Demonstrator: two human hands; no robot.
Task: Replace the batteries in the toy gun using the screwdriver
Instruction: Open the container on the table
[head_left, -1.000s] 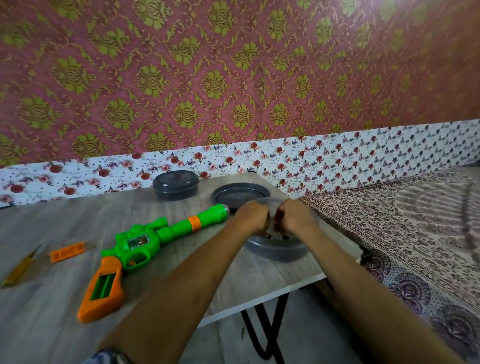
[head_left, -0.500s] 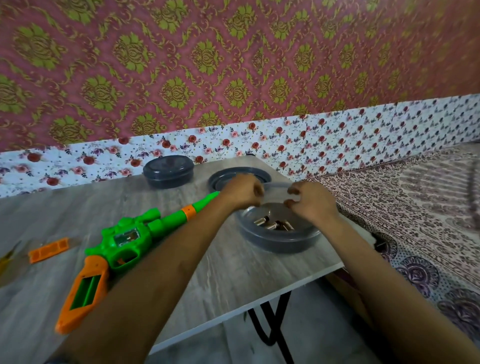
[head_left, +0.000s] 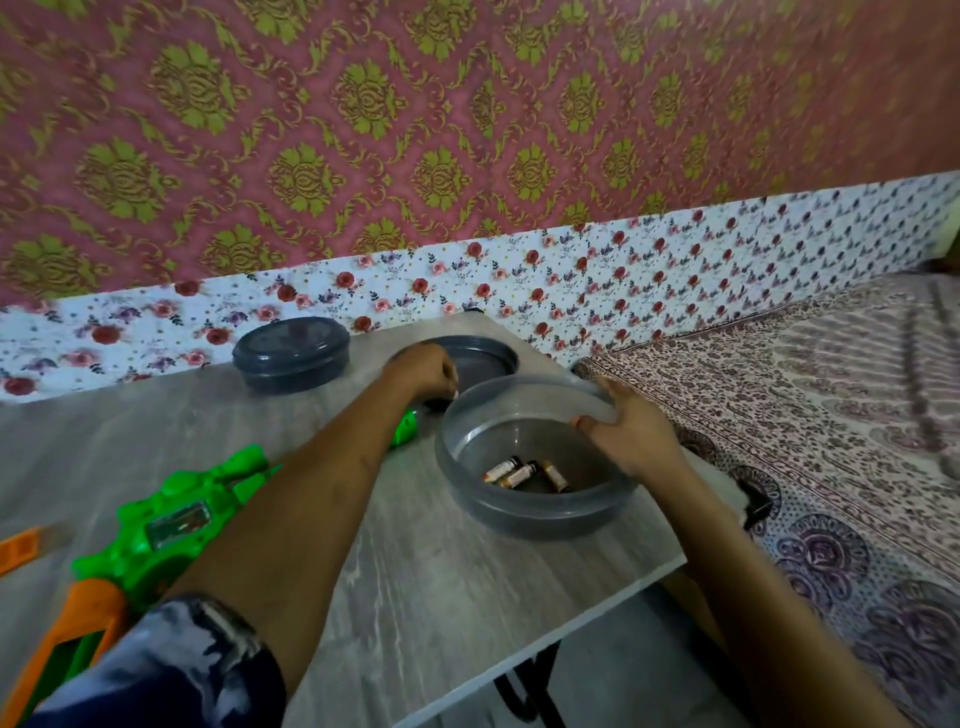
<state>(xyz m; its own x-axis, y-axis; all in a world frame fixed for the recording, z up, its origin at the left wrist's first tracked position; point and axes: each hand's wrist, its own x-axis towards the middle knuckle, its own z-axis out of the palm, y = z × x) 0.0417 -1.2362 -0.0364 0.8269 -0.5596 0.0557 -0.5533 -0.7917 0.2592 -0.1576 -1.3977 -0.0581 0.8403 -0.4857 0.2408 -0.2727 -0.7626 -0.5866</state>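
Observation:
A grey round container (head_left: 519, 512) stands near the table's right edge with three batteries (head_left: 524, 473) lying in it. A clear lid (head_left: 524, 383) is tilted up over its far rim. My right hand (head_left: 631, 434) grips the lid's right edge, thumb underneath. My left hand (head_left: 421, 371) has curled fingers at the lid's left edge and seems to pinch it. The green and orange toy gun (head_left: 171, 525) lies at the lower left, partly hidden by my left forearm. An orange battery cover (head_left: 21, 545) lies at the far left edge. No screwdriver is in view.
A second grey container (head_left: 291, 356) with its lid on stands at the back of the table (head_left: 441, 597). A dark round lid (head_left: 485, 358) lies flat behind my left hand. A patterned bed cover (head_left: 831, 415) lies to the right of the table. The floral wall is close behind.
The clear lid has come off the container and is tilted up at the back. The batteries inside now show. My hands have spread apart, and the view has moved closer.

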